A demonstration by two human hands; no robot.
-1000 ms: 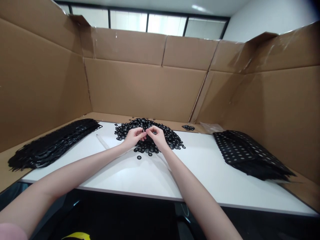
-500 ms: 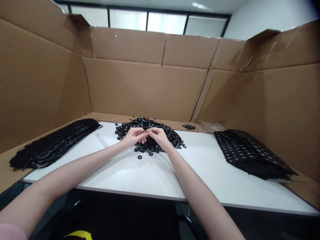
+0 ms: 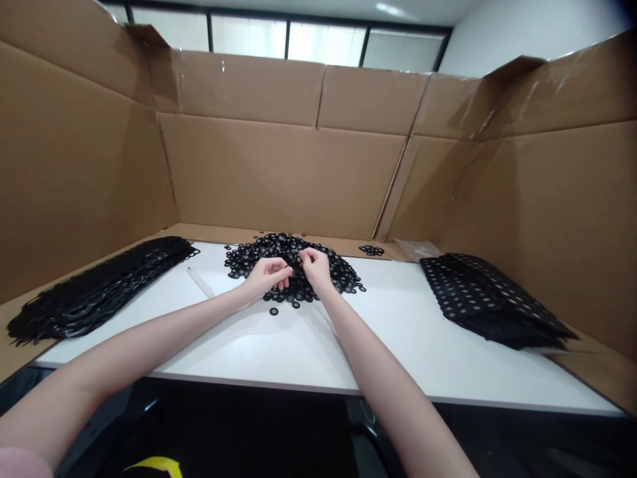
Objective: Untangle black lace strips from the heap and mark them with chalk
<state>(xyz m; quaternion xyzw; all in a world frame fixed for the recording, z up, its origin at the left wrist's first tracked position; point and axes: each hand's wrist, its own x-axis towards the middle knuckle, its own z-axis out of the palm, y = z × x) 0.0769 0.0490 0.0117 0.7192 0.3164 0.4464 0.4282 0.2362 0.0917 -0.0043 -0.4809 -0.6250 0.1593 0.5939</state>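
A heap of small black rings (image 3: 243, 259) lies on the white table in front of me. Over its front part, my left hand (image 3: 267, 275) is closed, thumb and fingertips together; whatever they hold is too small to make out. My right hand (image 3: 315, 268) hovers just to the right, a little apart from the left. Its thumb and forefinger are pinched at what looks like one black ring (image 3: 300, 259), dark against the heap. One loose ring (image 3: 273, 311) lies on the table before the pile.
A long stack of black perforated strips (image 3: 104, 285) lies at the left, a black perforated sheet stack (image 3: 490, 299) at the right. A white pen-like stick (image 3: 201, 282) is left of the heap. A small ring cluster (image 3: 371, 250) lies behind. Cardboard walls (image 3: 288, 172) enclose the table (image 3: 398, 332).
My hands were touching at the fingertips and have come apart. The right has moved slightly up and right, its fingers now pointing up-left. The view has shifted a little.
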